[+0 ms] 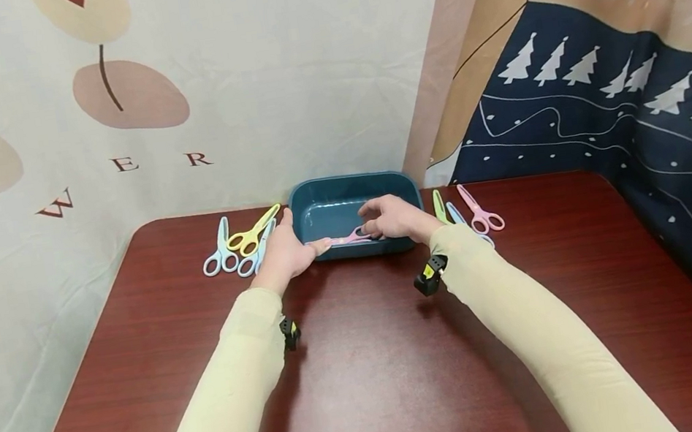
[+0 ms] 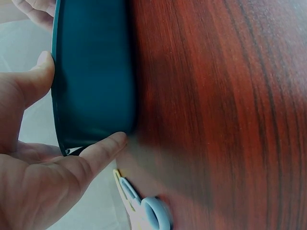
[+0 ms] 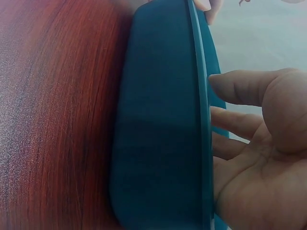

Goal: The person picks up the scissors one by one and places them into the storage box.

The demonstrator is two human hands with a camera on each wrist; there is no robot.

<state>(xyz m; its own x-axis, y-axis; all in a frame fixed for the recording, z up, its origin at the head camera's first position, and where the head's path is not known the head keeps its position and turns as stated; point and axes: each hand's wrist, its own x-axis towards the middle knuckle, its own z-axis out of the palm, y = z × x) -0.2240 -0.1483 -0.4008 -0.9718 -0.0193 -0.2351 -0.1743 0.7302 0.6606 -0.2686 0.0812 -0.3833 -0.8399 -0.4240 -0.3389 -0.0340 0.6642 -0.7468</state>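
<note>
A dark teal plastic bin (image 1: 351, 251) stands at the back of the table. Inside, along its front wall, lies a pair of scissors with pink and purple parts (image 1: 344, 239). My left hand (image 1: 288, 254) grips the bin's front left corner, thumb at the front rim and fingers along the outer left side. In the left wrist view, one finger of the left hand (image 2: 53, 177) presses the end wall. My right hand (image 1: 396, 218) reaches over the rim, thumb and fingers apart, close to the scissors' handle. In the right wrist view the bin wall hides part of the right hand's fingers (image 3: 237, 122).
Left of the bin lie yellow scissors (image 1: 245, 240), light blue scissors (image 1: 219, 256) and another light blue pair (image 1: 249, 265). To its right are pink scissors (image 1: 484, 219), a green pair (image 1: 439, 204) and a blue pair (image 1: 454, 212) partly under the right sleeve. Behind hangs a printed cloth (image 1: 302, 89).
</note>
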